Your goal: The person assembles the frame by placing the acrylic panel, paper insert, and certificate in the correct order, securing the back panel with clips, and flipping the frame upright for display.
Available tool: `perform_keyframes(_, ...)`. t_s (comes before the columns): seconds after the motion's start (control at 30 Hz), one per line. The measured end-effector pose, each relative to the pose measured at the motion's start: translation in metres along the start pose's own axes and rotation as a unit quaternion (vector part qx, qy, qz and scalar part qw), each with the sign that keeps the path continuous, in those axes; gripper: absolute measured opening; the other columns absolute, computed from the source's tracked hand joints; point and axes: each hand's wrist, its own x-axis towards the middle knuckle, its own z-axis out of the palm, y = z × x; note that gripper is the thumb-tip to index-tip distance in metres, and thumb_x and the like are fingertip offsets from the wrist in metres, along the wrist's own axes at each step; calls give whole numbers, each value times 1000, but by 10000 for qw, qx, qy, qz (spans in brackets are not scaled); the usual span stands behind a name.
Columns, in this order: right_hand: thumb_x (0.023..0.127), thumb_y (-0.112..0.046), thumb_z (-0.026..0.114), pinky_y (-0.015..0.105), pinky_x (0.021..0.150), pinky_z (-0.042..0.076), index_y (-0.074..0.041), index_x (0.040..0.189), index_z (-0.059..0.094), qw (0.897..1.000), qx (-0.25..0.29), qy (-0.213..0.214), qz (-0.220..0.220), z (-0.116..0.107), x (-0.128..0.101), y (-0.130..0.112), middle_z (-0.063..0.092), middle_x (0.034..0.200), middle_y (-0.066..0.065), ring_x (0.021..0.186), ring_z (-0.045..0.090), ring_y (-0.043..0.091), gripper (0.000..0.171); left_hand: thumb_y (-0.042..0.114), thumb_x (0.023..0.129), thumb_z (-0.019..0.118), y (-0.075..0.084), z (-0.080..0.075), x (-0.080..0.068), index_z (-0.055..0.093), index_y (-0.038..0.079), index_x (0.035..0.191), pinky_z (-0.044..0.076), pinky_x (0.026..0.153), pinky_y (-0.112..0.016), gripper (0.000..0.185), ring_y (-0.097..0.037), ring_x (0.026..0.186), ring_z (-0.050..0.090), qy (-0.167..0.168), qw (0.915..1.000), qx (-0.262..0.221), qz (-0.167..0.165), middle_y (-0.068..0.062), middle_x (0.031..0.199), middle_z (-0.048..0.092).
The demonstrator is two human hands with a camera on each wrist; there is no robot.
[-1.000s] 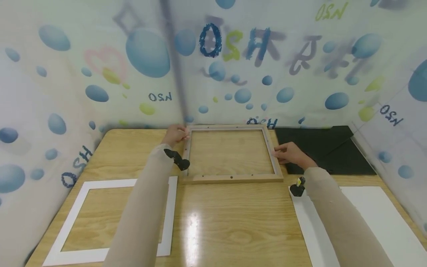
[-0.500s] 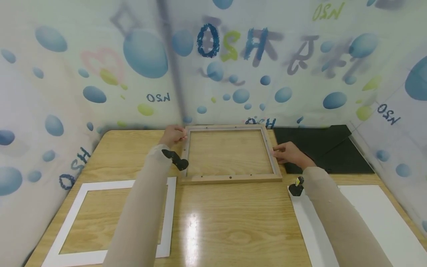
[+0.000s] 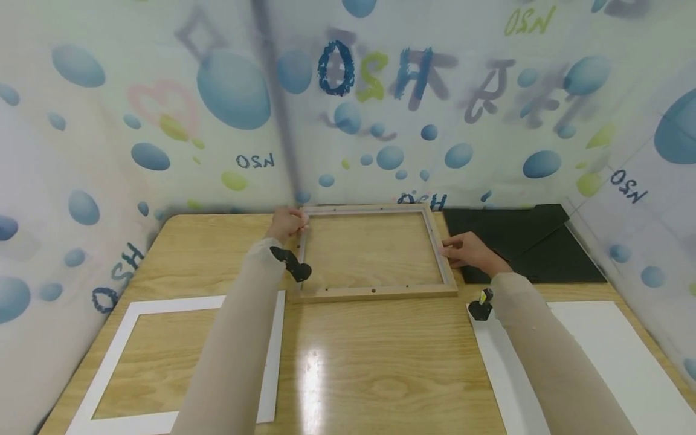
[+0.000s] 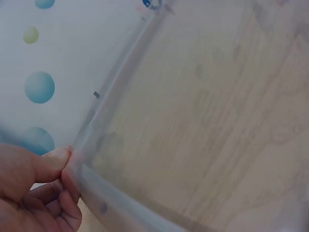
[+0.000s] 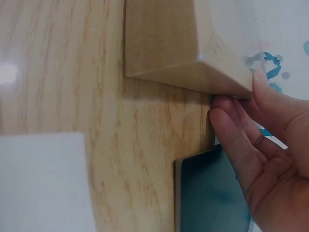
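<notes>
Wooden frame [image 3: 375, 293] is lying flat on the wooden surface [image 3: 380, 362], upper centre of the head view, its far edge close to the bubble-print backdrop [image 3: 234, 90].

Left hand [image 3: 287, 222] is gripping the frame's upper-left corner: in the left wrist view the thumb and curled fingers [image 4: 50, 166] are pinching the frame rail [image 4: 111, 121], which looks pale and blurred there.

Right hand [image 3: 472, 252] is holding the frame's right rail, mid-height in the head view. In the right wrist view the fingers [image 5: 231, 130] are curling against the outer side of the frame [image 5: 193, 53] with the thumb on top of it, so the hand is grasping the rail.

Black board [image 3: 522, 241] is lying just right of the frame, partly under the right hand; its dark edge [image 5: 207, 193] is showing below the fingers in the right wrist view.

White mat with a cut-out window [image 3: 163, 302] is sitting lower left of the head view, partly covered by the left sleeve [image 3: 239, 338]. White sheet [image 3: 609, 350] is lying lower right, under the right sleeve [image 3: 549, 356]. A small black wrist mount is showing on each forearm.
</notes>
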Motion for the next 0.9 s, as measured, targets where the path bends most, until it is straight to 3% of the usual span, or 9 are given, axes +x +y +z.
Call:
perform_keyframes(0.23,92,-16,57,36,74,53,14,129,42,10000,23,-6,32,2,-1,-2,54,114,31,82,63,19,50,1,87,54,-1,3,-6,55,-11,109,42,50,-15,26,-5,50,52,139,9992,-61,365,-1,61,56)
perform_keyframes(0.47,91,-18,57,35,74,53,13,128,42,10000,11,28,75,1,-2,-2,54,115,31,83,63,18,50,-1,87,56,-2,3,-14,58,-13,103,46,53,-18,20,-8,52,54,201,9958,97,888,-14,72,63)
perform_keyframes(0.7,92,-18,57,35,75,53,14,129,41,10000,81,-25,25,2,-3,-3,53,116,31,84,63,19,51,-1,81,65,-8,4,-14,62,-9,100,48,68,-28,21,-23,79,56,573,9895,863,1011,-18,94,60)
perform_keyframes(0.9,92,-18,57,35,74,53,14,128,42,9999,100,18,80,3,-2,-5,53,116,31,83,63,17,51,-1,79,66,-13,11,-8,63,-10,98,49,74,-34,21,-28,86,56,985,9805,1200,1207,-20,94,61)
